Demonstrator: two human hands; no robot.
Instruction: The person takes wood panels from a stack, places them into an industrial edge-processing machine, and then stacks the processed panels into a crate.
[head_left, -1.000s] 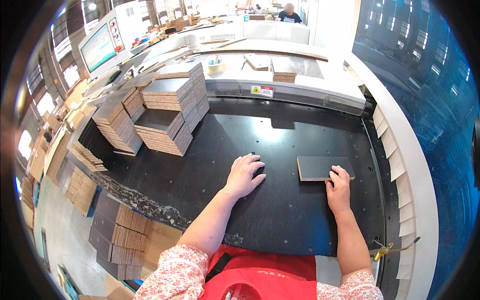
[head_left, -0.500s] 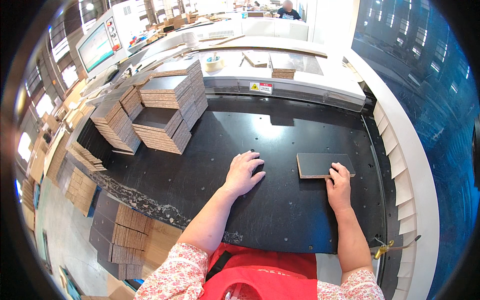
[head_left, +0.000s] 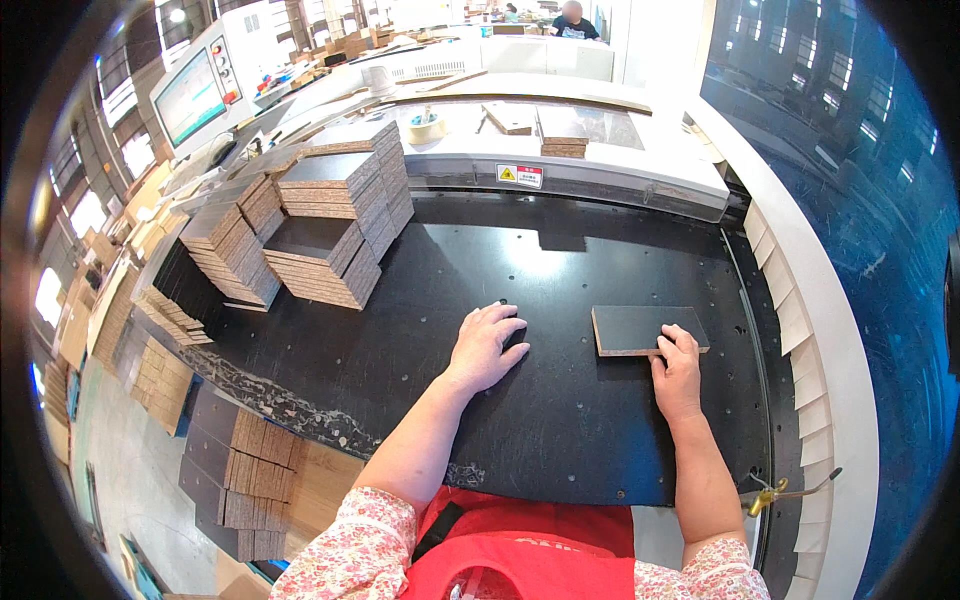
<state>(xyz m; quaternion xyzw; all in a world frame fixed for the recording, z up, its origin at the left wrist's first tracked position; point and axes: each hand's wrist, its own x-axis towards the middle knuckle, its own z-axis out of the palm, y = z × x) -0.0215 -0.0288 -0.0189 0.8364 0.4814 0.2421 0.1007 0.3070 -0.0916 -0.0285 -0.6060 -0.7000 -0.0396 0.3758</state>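
A dark-faced rectangular particleboard panel [head_left: 632, 328] lies flat on the black table [head_left: 540, 430], its raw brown edge towards me. My right hand [head_left: 678, 365] is closed on its right part, thumb at the near edge and fingers on the top face. My left hand [head_left: 487, 345] rests palm down on the table, left of the panel and apart from it, fingers spread and nothing held. Stacks of similar panels [head_left: 318, 265] stand at the table's left side, well away from both hands.
A white machine beam [head_left: 600, 182] with a warning label crosses behind the table. On the ledge beyond sit a tape roll [head_left: 426, 128] and a few panels [head_left: 564, 147]. Pleated white flaps [head_left: 800, 370] line the right side, beside a yellow fitting [head_left: 766, 497]. More stacked boards [head_left: 258, 470] stand lower left.
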